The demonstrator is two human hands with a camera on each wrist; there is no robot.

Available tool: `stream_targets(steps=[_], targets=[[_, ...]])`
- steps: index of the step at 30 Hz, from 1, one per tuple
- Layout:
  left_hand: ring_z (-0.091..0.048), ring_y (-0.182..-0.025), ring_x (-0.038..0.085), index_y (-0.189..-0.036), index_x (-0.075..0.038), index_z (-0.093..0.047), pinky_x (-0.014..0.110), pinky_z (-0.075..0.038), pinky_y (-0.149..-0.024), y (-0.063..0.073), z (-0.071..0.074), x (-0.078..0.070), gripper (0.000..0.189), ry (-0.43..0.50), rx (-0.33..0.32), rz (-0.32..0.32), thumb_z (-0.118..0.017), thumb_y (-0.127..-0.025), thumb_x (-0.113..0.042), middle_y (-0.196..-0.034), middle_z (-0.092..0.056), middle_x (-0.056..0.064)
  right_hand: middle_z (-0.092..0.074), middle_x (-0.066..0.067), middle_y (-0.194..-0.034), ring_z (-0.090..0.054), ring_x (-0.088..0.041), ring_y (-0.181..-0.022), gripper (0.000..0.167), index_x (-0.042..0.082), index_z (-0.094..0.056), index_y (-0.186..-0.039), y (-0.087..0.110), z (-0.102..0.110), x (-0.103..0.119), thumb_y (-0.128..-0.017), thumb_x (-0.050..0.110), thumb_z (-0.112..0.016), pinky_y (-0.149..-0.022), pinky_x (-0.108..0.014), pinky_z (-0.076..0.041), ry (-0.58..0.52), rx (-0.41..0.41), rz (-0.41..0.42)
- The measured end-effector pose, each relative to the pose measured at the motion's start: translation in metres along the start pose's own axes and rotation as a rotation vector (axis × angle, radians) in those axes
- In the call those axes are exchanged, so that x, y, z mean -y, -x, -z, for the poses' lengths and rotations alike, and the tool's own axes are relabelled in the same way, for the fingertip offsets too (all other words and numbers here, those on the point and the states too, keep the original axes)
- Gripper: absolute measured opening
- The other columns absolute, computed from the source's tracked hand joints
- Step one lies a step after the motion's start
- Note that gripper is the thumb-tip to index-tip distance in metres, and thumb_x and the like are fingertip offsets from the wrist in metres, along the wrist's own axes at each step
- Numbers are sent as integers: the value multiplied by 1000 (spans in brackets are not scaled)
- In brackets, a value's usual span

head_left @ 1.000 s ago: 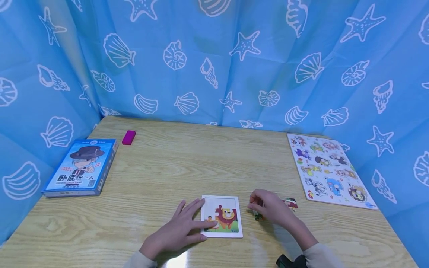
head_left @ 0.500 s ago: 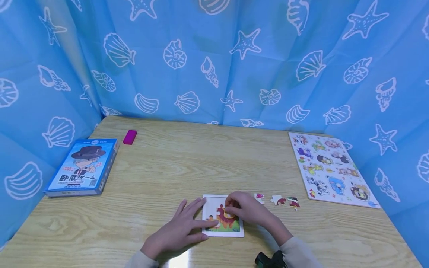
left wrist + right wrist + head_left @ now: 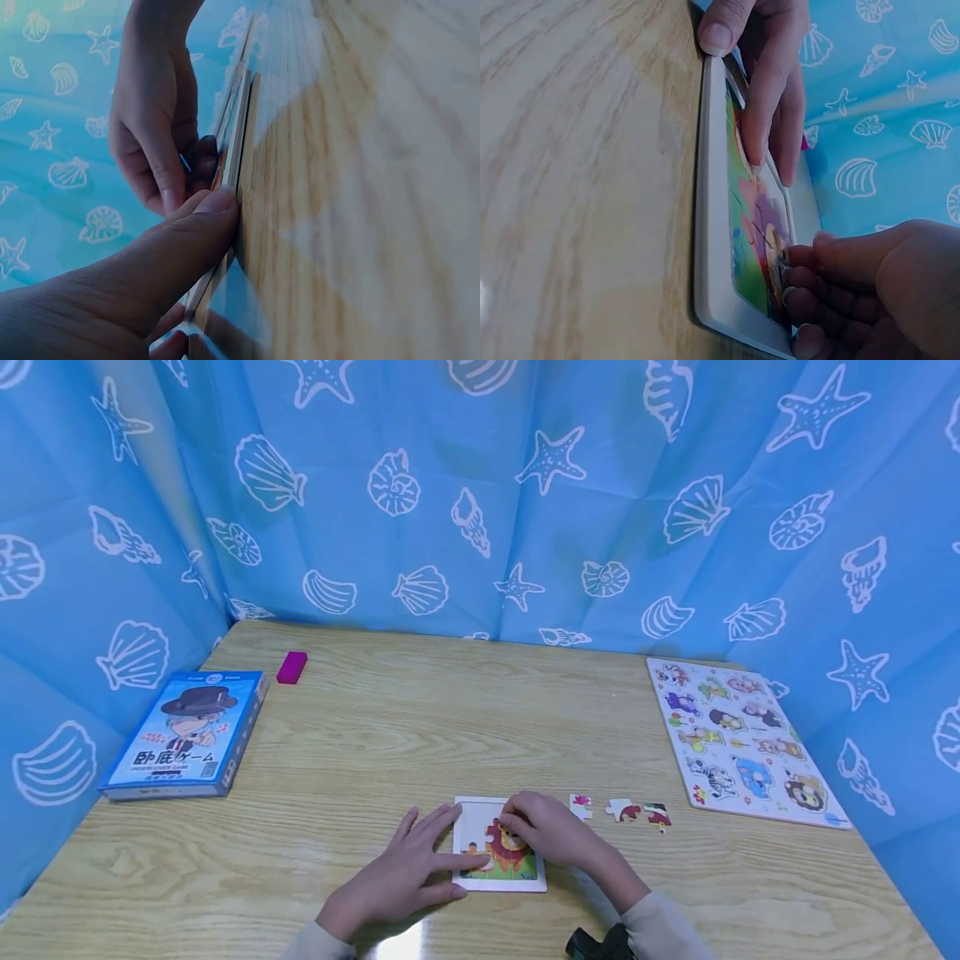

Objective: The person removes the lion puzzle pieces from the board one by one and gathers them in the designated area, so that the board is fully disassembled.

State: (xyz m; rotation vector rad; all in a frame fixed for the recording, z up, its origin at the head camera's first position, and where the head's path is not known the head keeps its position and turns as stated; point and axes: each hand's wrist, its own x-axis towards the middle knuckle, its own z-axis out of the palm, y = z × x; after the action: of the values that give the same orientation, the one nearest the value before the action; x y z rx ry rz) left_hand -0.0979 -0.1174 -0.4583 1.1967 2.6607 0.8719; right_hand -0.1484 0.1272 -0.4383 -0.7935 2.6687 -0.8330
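Note:
A small white-framed jigsaw board (image 3: pixel 501 886) lies flat on the table with a lion picture (image 3: pixel 508 857) partly filled in. My left hand (image 3: pixel 405 872) rests on its left side, fingers spread and nearly straight, thumb at the near left corner. Over the upper right part of the board, my right hand (image 3: pixel 551 828) has curled fingers and pinches a puzzle piece against the picture; the fingers mostly hide this piece. In the right wrist view, the right fingertips (image 3: pixel 789 279) touch the picture surface. Loose puzzle pieces (image 3: pixel 624 810) lie right of the board.
A blue game box (image 3: pixel 183 735) stands at the left, with a magenta block (image 3: pixel 292 667) behind it. At the right lies an animal peg puzzle (image 3: pixel 738 743). Blue shell-patterned cloth (image 3: pixel 480 502) hangs behind the wooden table (image 3: pixel 450 718).
My right hand has moved left from the loose pieces onto the board, bringing a puzzle piece, and its fingers have shifted slightly there since. My left hand stays in place.

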Motion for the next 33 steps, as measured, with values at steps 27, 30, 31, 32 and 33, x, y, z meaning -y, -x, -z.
stream_targets(steps=[27,30,31,32,33], targets=[[-19,-139,36,-130,-31,-60,63,-10,-105,0,-2,0,38,-22,-16,10,-59,-93,-37,-150,-25,21,-54,6,-76,-50,-9,-68,9,10,-58,-88,4,2,2,-95,16,-59,-59,-25,-45,-183,11,-14],[-20,-138,37,-130,-30,-60,64,-11,-105,0,-2,1,38,-22,-21,3,-60,-92,-36,-149,-26,22,-57,6,-77,-52,-9,-68,8,10,-59,-88,5,4,2,-94,16,-60,-60,-25,-46,-203,-8,-12],[-20,-138,37,-130,-30,-60,64,-12,-104,-1,-2,1,38,-17,-22,0,-60,-92,-36,-149,-27,22,-57,6,-78,-52,-9,-68,8,10,-59,-88,6,5,2,-94,16,-60,-60,-25,-46,-206,-17,-12],[-20,-138,37,-130,-30,-60,65,-12,-104,-1,-2,1,38,-12,-25,-5,-60,-92,-36,-149,-27,22,-58,6,-78,-53,-9,-68,7,10,-59,-89,7,6,1,-94,15,-60,-60,-26,-46,-212,-27,-11],[-20,-138,37,-130,-30,-60,66,-12,-103,-1,-2,1,39,-3,-24,-7,-60,-92,-36,-149,-27,22,-58,5,-78,-53,-9,-68,7,10,-59,-89,8,8,0,-94,14,-60,-59,-26,-46,-215,-38,-12]])
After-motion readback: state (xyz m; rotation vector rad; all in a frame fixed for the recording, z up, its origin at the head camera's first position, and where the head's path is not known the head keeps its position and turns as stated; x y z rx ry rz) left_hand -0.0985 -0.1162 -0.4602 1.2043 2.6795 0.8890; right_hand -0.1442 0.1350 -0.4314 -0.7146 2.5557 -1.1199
